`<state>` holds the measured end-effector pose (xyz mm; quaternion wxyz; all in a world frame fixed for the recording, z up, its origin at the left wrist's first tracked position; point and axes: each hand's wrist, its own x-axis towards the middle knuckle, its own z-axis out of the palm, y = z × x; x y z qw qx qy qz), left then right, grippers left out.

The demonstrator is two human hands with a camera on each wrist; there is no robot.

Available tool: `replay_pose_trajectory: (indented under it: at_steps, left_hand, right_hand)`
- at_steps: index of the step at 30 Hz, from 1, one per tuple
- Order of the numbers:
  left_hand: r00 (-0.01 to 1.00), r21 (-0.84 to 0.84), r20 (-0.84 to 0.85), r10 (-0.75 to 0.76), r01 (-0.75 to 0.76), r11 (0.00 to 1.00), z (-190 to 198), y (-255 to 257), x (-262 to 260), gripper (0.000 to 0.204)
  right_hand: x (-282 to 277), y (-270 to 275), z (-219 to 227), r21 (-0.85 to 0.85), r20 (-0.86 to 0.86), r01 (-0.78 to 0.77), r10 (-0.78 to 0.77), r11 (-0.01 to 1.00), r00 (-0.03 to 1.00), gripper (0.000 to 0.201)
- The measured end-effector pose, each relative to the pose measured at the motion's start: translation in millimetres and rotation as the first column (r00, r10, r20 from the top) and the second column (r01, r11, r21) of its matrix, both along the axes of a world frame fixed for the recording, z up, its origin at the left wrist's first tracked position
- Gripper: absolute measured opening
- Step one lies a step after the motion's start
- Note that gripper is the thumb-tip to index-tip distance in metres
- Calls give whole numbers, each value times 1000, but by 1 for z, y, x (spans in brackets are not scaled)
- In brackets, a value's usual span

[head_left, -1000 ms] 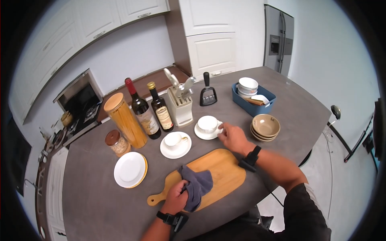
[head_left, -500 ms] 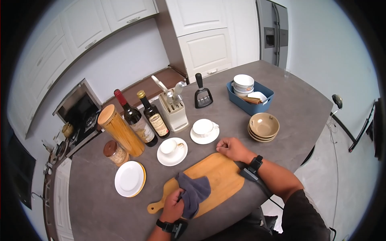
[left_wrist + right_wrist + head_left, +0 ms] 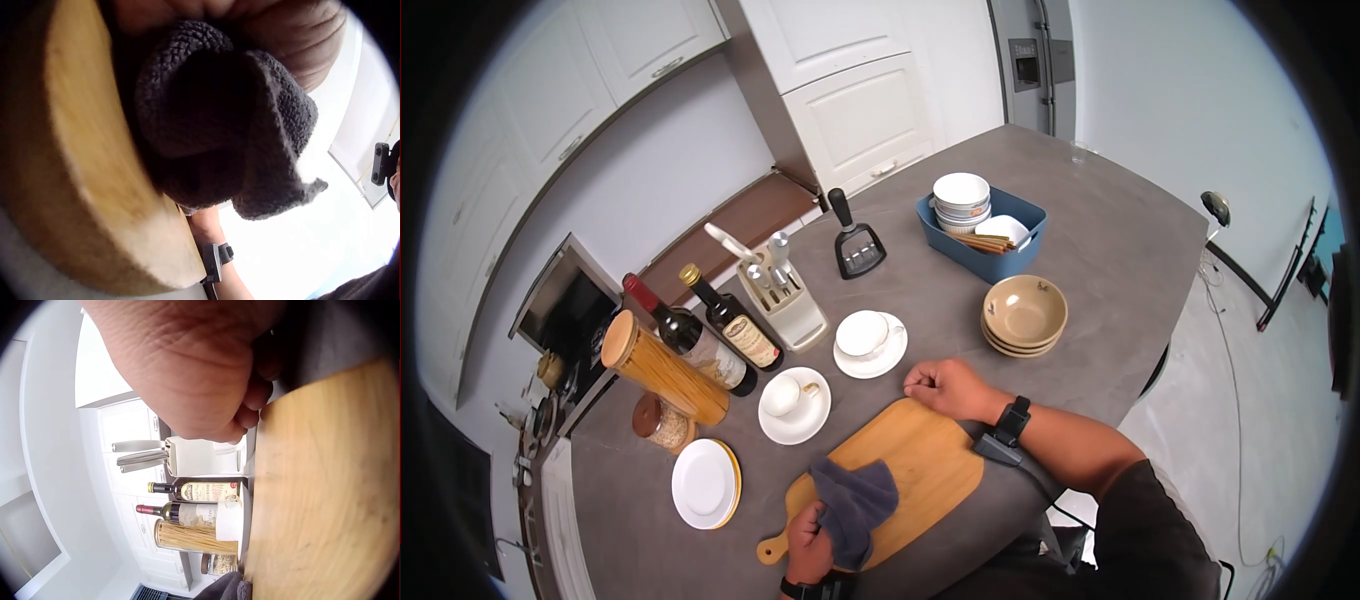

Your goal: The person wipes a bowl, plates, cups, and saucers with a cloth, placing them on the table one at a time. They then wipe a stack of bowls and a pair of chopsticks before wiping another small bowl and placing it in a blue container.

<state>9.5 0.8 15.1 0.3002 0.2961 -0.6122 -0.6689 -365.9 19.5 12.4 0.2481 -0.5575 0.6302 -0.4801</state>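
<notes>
My left hand (image 3: 808,546) grips a dark grey cloth (image 3: 855,505) bunched on the wooden cutting board (image 3: 930,455). The left wrist view shows the cloth (image 3: 275,137) folded beneath that hand (image 3: 297,34), its fingertips hidden. At the board's far right corner rests my right hand (image 3: 948,388), fingers loosely curled and holding nothing; the right wrist view shows this hand (image 3: 194,375) from the wrist side. Just beyond it, a white cup (image 3: 862,334) sits on a saucer (image 3: 870,368). Another white cup (image 3: 780,396) stands on its saucer (image 3: 807,422), left of the board's far edge.
Stacked plates (image 3: 703,484), a grain jar (image 3: 662,424), a pasta jar (image 3: 668,372) and two bottles (image 3: 745,338) line the left. Behind stand a knife block (image 3: 792,312) and black-handled utensil (image 3: 860,252). Brown bowls (image 3: 1025,312) and a blue basket (image 3: 990,262) are right.
My right hand has come away from the farther cup's handle, back to the board's edge, and its fingers are now curled in. The left hand keeps hold of the cloth. The head view has swung right.
</notes>
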Motion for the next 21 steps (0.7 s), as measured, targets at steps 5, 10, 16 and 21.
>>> replay_pose_trajectory:
  at_steps: [5,10,16,21]
  left_hand:
    - [999,-83,22,47,-45,996,8,2,-3,21]
    - [995,-52,31,92,-90,995,4,1,-4,20]
    - [987,-89,6,163,-161,983,-12,-3,9,18]
    - [985,-142,26,169,-164,976,-14,-2,13,16]
  right_hand:
    - [1,0,5,-7,-52,11,-12,1000,999,14]
    - [1,-1,4,-24,-48,16,-17,1000,999,14]
    - [2,-5,5,-18,-41,2,-2,1000,999,12]
    - [3,-6,-1,14,-16,-3,4,1000,1000,12]
